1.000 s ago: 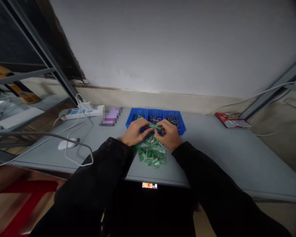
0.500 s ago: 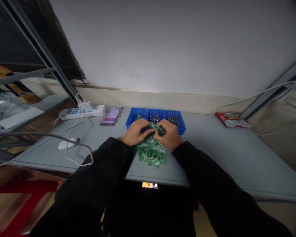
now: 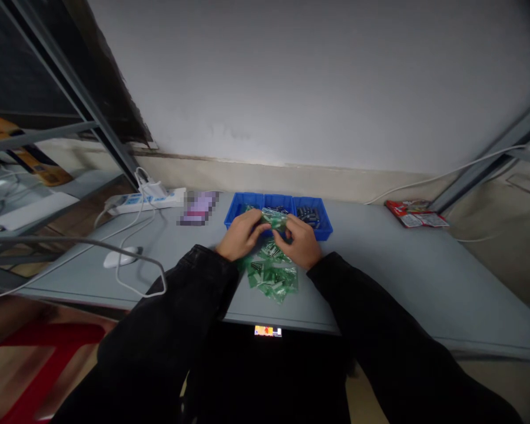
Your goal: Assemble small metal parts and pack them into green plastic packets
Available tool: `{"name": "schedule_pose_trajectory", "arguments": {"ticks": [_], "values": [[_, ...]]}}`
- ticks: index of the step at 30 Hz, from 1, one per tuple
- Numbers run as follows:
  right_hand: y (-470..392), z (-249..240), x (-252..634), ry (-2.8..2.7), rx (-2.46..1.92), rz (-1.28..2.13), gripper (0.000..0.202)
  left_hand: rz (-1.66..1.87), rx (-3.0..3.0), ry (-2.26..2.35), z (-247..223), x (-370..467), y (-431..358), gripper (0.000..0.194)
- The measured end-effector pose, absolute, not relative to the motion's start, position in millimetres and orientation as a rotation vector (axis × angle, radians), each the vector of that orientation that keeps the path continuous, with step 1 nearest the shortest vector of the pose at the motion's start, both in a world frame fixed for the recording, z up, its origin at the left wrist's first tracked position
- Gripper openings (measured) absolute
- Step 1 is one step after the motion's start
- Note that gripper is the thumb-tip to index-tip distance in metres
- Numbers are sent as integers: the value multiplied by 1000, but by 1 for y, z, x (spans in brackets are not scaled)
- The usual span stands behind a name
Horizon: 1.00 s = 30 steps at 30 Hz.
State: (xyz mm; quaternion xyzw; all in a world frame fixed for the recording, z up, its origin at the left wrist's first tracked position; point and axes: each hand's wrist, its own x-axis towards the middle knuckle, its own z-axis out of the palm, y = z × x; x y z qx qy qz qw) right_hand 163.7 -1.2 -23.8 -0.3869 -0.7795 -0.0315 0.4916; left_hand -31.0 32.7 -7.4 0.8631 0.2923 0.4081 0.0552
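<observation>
Between my two hands a small green-tinted plastic bag [image 3: 274, 218] is stretched out, just in front of the blue bins. My left hand [image 3: 242, 235] pinches its left side and my right hand [image 3: 301, 240] its right side. What lies inside the bag is too small to name. Below the hands, several more green plastic bags [image 3: 274, 281] with small metal parts lie in a pile on the table. Behind, a blue three-part bin [image 3: 326, 231] holds green bags at left, thin metal pieces [image 3: 282, 209] in the middle and dark cylindrical parts [image 3: 308, 215] at right.
A purple blurred-out item [image 3: 198, 209] lies left of the bin, beside a white power strip [image 3: 154, 201]. A white mouse-shaped item [image 3: 120, 258] and loose cables [image 3: 159, 265] are on the table's left. A red packet [image 3: 417, 215] rests at the far right. A wall stands behind.
The green bag between my hands now lies flatter and wider, raised slightly toward the bins. My hands have moved a little apart at the fingertips. The pile stays put.
</observation>
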Motion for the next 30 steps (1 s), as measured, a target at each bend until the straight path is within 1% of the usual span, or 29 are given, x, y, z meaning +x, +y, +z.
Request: {"name": "schedule_pose_trajectory", "arguments": {"ticks": [2,8,12,16,22,27,30], "values": [[-1,-24,164,-1901,-935,-74,29,1231,2606,874,-6,-31,32,30],[-4,-21,165,-1941,-937,11,17,1190,2564,823,0,-30,27,22],[-5,-21,164,-1929,-941,6,16,1231,2576,846,4,-29,24,23],[-3,-22,164,-1912,-946,10,15,1262,2582,858,3,-30,25,21],[-3,-22,163,-1938,-912,30,17,1253,2588,850,2,-30,25,24],[-5,-21,164,-1933,-912,70,8,1214,2577,830,6,-28,22,23],[-5,-20,164,-1916,-907,60,10,1193,2575,848,5,-28,22,25]]}}
